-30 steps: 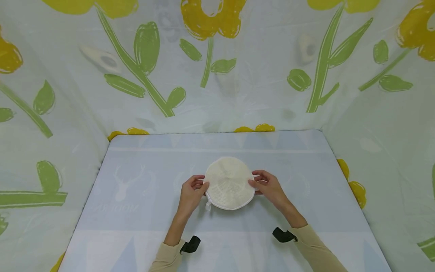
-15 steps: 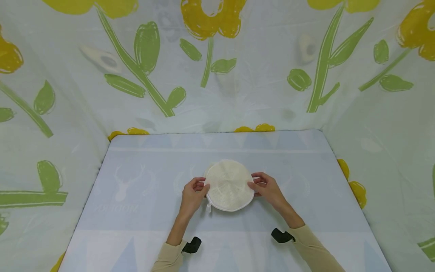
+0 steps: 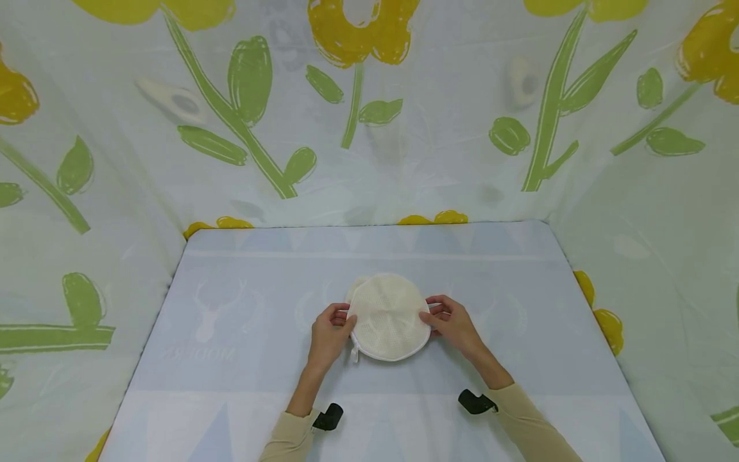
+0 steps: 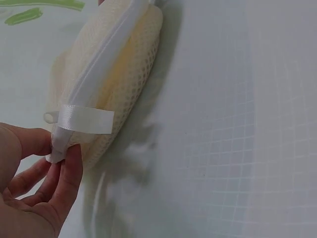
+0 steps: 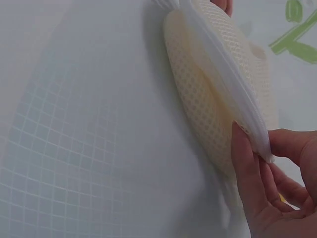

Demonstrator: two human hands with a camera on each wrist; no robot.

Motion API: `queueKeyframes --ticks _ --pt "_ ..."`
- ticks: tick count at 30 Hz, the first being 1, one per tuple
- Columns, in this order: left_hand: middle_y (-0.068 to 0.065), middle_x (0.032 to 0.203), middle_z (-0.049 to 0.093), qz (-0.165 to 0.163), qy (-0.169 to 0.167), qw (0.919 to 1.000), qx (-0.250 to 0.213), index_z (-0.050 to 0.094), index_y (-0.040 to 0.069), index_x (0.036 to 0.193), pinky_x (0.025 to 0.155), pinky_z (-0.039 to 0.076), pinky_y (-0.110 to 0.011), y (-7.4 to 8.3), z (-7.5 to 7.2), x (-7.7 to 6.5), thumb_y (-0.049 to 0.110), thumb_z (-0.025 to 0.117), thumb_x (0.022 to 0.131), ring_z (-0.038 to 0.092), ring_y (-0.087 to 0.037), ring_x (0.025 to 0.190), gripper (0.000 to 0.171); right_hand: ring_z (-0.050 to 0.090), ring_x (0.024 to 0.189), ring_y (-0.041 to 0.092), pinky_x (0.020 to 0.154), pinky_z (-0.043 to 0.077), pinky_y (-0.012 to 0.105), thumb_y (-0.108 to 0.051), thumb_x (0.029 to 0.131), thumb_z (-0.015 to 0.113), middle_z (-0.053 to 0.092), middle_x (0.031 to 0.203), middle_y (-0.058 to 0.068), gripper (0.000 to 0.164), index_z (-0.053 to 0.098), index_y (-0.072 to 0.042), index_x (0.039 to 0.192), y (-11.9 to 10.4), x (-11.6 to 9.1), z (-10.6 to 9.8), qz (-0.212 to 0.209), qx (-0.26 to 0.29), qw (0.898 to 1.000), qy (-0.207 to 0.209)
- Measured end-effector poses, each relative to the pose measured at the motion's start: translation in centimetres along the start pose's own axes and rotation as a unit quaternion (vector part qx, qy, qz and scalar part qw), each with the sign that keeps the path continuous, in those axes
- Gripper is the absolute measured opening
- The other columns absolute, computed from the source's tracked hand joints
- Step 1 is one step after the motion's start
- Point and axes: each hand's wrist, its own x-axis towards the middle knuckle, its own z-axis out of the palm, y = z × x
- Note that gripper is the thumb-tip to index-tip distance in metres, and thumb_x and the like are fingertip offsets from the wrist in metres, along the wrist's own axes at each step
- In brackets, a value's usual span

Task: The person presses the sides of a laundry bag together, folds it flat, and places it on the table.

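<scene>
A round cream mesh laundry bag (image 3: 389, 317) is held up between both hands over the middle of the table. My left hand (image 3: 329, 333) pinches its left edge between thumb and fingers, right below a white fabric tag (image 4: 86, 119). On the opposite side my right hand (image 3: 455, 322) pinches the rim, thumb on the face nearer the person. A white zipper band (image 5: 233, 69) runs along that rim. The bag's rear mesh layer (image 4: 141, 64) bulges away behind the band, and part of it peeks out at upper left in the head view.
The table (image 3: 208, 359) has a pale blue and white cloth with a faint deer print. Hanging fabric with yellow flowers and green stems (image 3: 260, 147) encloses its back and sides. Black wrist cameras (image 3: 329, 417) sit at both sleeve cuffs.
Both hands have drawn the bag slightly toward the person. More of its rear layer shows behind the upper left edge than a second ago. The grip looks the same.
</scene>
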Motion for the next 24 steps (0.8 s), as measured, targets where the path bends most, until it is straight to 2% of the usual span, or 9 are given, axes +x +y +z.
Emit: queueKeyframes --ticks 5,7,9,10,12,15,18,21,24 --pt "-0.011 0.094 0.068 0.023 0.025 0.999 0.029 0.069 -0.001 0.116 0.069 0.051 -0.021 0.0 0.5 -0.2 0.005 0.075 0.092 0.064 -0.021 0.085 0.025 0.067 0.077 0.018 0.062 0.061 0.033 -0.013 0.092 0.079 0.064 0.101 0.014 0.039 0.062 0.0 0.125 0.1 0.0 0.3 -0.005 -0.016 1.0 0.009" --pt "-0.012 0.095 0.067 0.051 0.038 0.9966 0.052 0.068 -0.002 0.116 0.07 0.053 -0.023 0.0 0.9 -0.3 0.002 0.074 0.091 0.064 -0.022 0.085 0.026 0.067 0.077 0.019 0.061 0.061 0.033 -0.012 0.092 0.079 0.064 0.101 0.015 0.038 0.063 -0.001 0.124 -0.1 -0.1 0.4 -0.011 -0.027 0.999 0.02" --pt "-0.013 0.099 0.066 0.093 0.054 0.9904 0.086 0.067 -0.003 0.117 0.072 0.055 -0.027 0.0 1.3 -0.6 -0.001 0.075 0.09 0.063 -0.023 0.086 0.028 0.066 0.079 0.019 0.06 0.061 0.032 -0.013 0.092 0.079 0.065 0.101 0.015 0.036 0.064 -0.001 0.123 -0.2 -0.3 0.6 -0.026 -0.046 0.998 0.036" --pt "-0.014 0.102 0.065 0.12 0.063 0.9851 0.107 0.066 -0.003 0.117 0.074 0.056 -0.03 0.0 1.4 -0.7 -0.003 0.075 0.09 0.063 -0.024 0.088 0.029 0.066 0.081 0.019 0.06 0.06 0.03 -0.014 0.092 0.079 0.065 0.101 0.014 0.036 0.065 -0.002 0.122 -0.3 -0.4 0.7 -0.037 -0.059 0.997 0.046" --pt "-0.015 0.106 0.062 0.181 0.079 0.9683 0.152 0.066 -0.003 0.116 0.077 0.057 -0.035 0.1 1.8 -0.9 -0.006 0.075 0.088 0.062 -0.026 0.092 0.029 0.066 0.084 0.02 0.062 0.059 0.027 -0.014 0.092 0.08 0.066 0.103 0.014 0.034 0.066 -0.002 0.121 -0.4 -0.7 1.0 -0.068 -0.085 0.992 0.066" --pt "-0.015 0.107 0.061 0.277 0.101 0.9346 0.199 0.069 -0.003 0.11 0.078 0.056 -0.036 0.1 2.1 -1.0 -0.014 0.075 0.085 0.06 -0.028 0.094 0.028 0.065 0.089 0.021 0.068 0.056 0.023 -0.013 0.091 0.081 0.067 0.108 0.013 0.034 0.067 -0.002 0.12 -0.2 -0.8 1.2 -0.132 -0.121 0.979 0.094" --pt "-0.014 0.104 0.063 0.359 0.1 0.9027 0.216 0.071 -0.003 0.104 0.074 0.057 -0.032 0.1 2.3 -1.0 -0.019 0.074 0.082 0.059 -0.027 0.092 0.028 0.064 0.093 0.023 0.073 0.056 0.023 -0.008 0.09 0.081 0.067 0.111 0.012 0.033 0.068 -0.002 0.119 0.0 -0.8 1.3 -0.203 -0.145 0.963 0.105" --pt "-0.014 0.105 0.065 0.406 0.072 0.8858 0.213 0.071 -0.003 0.105 0.074 0.057 -0.031 0.1 2.2 -1.0 -0.019 0.074 0.082 0.061 -0.026 0.092 0.028 0.064 0.095 0.024 0.076 0.056 0.027 -0.003 0.089 0.08 0.067 0.11 0.011 0.03 0.069 -0.001 0.117 0.1 -0.8 1.3 -0.269 -0.163 0.944 0.102" --pt "-0.014 0.111 0.066 0.421 0.039 0.8808 0.213 0.071 -0.003 0.114 0.08 0.057 -0.034 0.1 2.1 -1.1 -0.011 0.076 0.085 0.063 -0.027 0.097 0.031 0.062 0.1 0.023 0.082 0.054 0.03 -0.002 0.09 0.078 0.067 0.111 0.007 0.028 0.07 -0.004 0.116 0.2 -0.9 1.4 -0.308 -0.191 0.927 0.095"
